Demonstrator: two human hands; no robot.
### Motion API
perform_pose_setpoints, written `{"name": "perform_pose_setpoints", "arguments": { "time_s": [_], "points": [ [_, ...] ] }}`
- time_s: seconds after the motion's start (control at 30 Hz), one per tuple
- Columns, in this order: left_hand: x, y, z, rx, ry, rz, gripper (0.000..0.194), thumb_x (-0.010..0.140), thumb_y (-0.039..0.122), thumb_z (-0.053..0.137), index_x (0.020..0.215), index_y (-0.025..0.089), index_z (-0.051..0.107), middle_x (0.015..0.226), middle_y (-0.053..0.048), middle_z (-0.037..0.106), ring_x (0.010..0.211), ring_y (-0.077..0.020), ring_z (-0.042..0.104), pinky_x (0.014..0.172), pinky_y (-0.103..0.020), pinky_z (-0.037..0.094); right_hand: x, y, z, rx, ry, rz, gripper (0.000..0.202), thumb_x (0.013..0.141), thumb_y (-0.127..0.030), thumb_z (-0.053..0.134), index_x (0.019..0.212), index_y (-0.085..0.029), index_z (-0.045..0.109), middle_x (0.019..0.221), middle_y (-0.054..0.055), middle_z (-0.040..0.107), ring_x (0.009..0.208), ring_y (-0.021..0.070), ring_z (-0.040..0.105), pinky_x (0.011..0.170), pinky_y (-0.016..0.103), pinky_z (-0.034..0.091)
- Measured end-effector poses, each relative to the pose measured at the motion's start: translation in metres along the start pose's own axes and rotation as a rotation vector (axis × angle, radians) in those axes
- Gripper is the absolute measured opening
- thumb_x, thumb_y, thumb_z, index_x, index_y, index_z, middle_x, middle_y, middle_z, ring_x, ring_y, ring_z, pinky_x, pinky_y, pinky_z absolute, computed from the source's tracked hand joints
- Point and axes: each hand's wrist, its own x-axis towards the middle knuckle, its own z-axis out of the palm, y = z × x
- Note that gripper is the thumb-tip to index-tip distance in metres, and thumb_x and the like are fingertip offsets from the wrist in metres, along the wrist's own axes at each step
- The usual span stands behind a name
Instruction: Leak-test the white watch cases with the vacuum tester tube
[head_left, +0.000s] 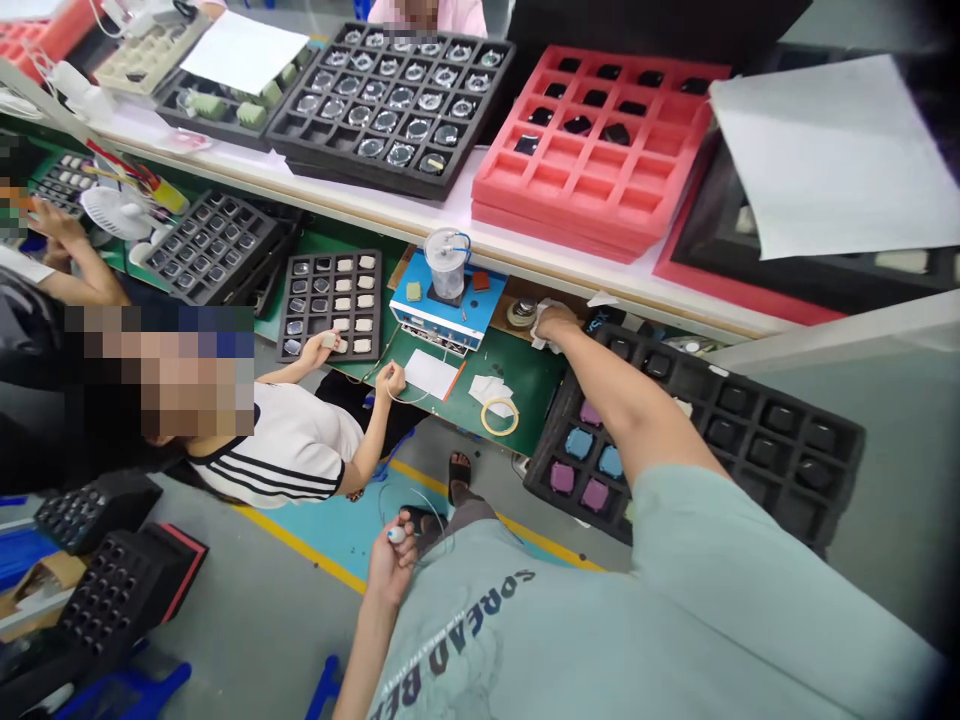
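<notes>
My left hand [394,562] is low beside my shirt, its fingers closed round a small white cylinder with a light blue end [396,535]. A thin clear tube [429,497] loops near that hand. My right hand [559,326] reaches forward to the back of the green bench, fingers wrapped on a crumpled white wipe [541,322]. Right beside the wipe stands a round jar with a metal top [520,314]; I cannot tell if the wipe touches it. Under my right arm lies a black foam tray [780,385] with purple, blue and black square pieces.
A blue machine [454,312] bears a clear canister [447,265]. White papers [431,374] and a yellow ring [499,417] lie on the bench. At left a co-worker [300,450] handles pieces by a black tray [330,262]. Red trays [525,205] fill the shelf above.
</notes>
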Motion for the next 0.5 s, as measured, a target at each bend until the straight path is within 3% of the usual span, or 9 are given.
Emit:
{"name": "perform_pose_setpoints", "arguments": {
  "time_s": [0.17, 0.3, 0.4, 0.5],
  "points": [
    [0.002, 0.003, 0.001, 0.010, -0.052, -0.009, 0.022, 0.102, 0.016, 0.035, 0.087, 0.012, 0.052, 0.064, 0.002, 0.044, 0.039, -0.0026, 0.031, 0.032, -0.012, 0.016, -0.037, -0.011, -0.011, -0.031, -0.087, -0.043, 0.055, 0.088, -0.031, 0.071, 0.134, -0.002, 0.064, 0.130, 0.026, 0.065, 0.122, 0.0325, 0.063, 0.099, 0.037, 0.051],
    [0.006, 0.003, -0.002, 0.031, -0.128, -0.036, 0.023, 0.102, 0.017, 0.035, 0.087, 0.012, 0.052, 0.065, 0.002, 0.046, 0.039, -0.0023, 0.032, 0.033, -0.011, 0.017, -0.084, -0.015, -0.019, -0.032, -0.019, -0.124, 0.043, 0.097, -0.034, 0.059, 0.127, -0.005, 0.068, 0.128, 0.026, 0.065, 0.122, 0.0347, 0.063, 0.099, 0.038, 0.050],
    [0.008, 0.004, -0.006, 0.056, -0.212, -0.067, 0.020, 0.100, 0.016, 0.038, 0.087, 0.011, 0.054, 0.065, 0.001, 0.046, 0.039, -0.0020, 0.031, 0.033, -0.011, 0.015, -0.145, -0.021, -0.016, 0.065, 0.135, -0.195, 0.043, 0.105, -0.037, 0.039, 0.123, -0.013, 0.070, 0.124, 0.022, 0.068, 0.119, 0.0334, 0.064, 0.098, 0.038, 0.049],
    [0.007, 0.006, -0.009, 0.091, -0.309, -0.109, 0.015, 0.095, 0.013, 0.042, 0.087, 0.011, 0.054, 0.065, 0.001, 0.045, 0.039, -0.0020, 0.029, 0.035, -0.011, 0.013, -0.233, -0.035, 0.011, 0.238, 0.189, -0.274, 0.049, 0.108, -0.040, 0.029, 0.112, -0.016, 0.072, 0.111, 0.018, 0.072, 0.108, 0.0298, 0.067, 0.091, 0.035, 0.050]
  ]
}}
